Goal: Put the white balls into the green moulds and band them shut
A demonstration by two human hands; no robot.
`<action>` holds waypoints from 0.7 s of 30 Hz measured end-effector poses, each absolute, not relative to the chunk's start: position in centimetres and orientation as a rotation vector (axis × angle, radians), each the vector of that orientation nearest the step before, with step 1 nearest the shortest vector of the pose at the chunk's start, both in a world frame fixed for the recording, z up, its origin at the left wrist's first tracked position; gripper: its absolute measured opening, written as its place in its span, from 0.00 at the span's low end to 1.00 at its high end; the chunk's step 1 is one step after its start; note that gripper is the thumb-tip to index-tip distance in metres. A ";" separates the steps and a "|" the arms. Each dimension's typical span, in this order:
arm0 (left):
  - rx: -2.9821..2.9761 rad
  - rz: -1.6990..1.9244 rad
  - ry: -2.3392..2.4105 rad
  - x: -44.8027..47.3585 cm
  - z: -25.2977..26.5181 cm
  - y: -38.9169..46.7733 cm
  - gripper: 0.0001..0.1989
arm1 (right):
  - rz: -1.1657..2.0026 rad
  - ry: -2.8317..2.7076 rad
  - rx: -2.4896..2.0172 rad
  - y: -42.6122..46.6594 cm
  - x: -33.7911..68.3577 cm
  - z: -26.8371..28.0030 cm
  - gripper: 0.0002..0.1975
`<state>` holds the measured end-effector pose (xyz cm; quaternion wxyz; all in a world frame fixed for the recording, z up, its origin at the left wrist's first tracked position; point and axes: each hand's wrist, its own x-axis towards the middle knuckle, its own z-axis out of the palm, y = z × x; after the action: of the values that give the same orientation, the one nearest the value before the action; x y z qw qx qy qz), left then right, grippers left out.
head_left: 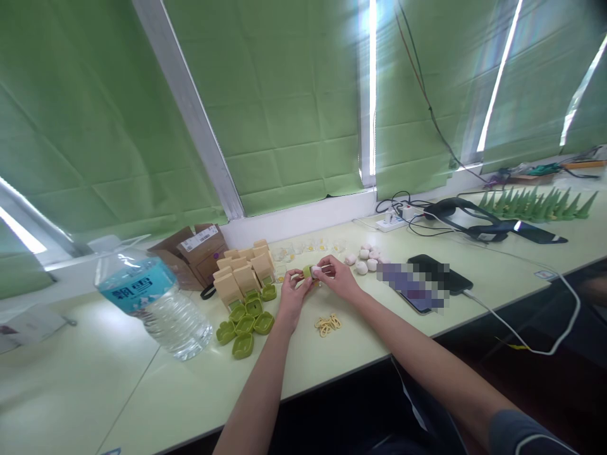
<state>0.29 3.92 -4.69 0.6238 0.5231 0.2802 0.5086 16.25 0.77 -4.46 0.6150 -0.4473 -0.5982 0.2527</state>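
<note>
My left hand (293, 297) is closed on a small green plastic cup (306, 272) above the table. With its fingertips, my right hand (337, 279) pinches a pinkish-white rounded piece (315, 272) at the cup's opening. How far the piece sits inside is hidden by my fingers. Several similar green cups (244, 324) lie to the left of my left hand. Beyond my right hand is a cluster of pinkish-white rounded pieces (363, 254). Small pale yellow loop-shaped pieces (328, 325) form a pile in front of my wrists.
Upright beige pieces (230, 291) stand beside a cardboard box (203, 253) and a large water bottle (156, 303). Clear pieces with yellow centres (310, 246) line the back. Right are phones (443, 273), a white cable (516, 251), a power strip (391, 221) and green cones (540, 205).
</note>
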 end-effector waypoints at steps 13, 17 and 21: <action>1.272 1.160 0.723 0.0 -4.6 4.0 0.28 | 0.539 -1.478 -1.035 0.6 16.2 -4.3 0.15; 1.257 1.174 0.740 0.0 -4.6 4.0 0.29 | 0.487 -1.535 -1.021 0.5 16.0 -4.2 0.16; 1.240 1.192 0.735 0.1 -4.6 3.9 0.28 | 0.454 -1.555 -1.029 0.5 16.0 -4.2 0.14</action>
<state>0.12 3.88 -4.62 0.5935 0.5336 0.3161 0.5130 16.00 0.45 -4.21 0.5738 -0.4391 -0.6637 0.1935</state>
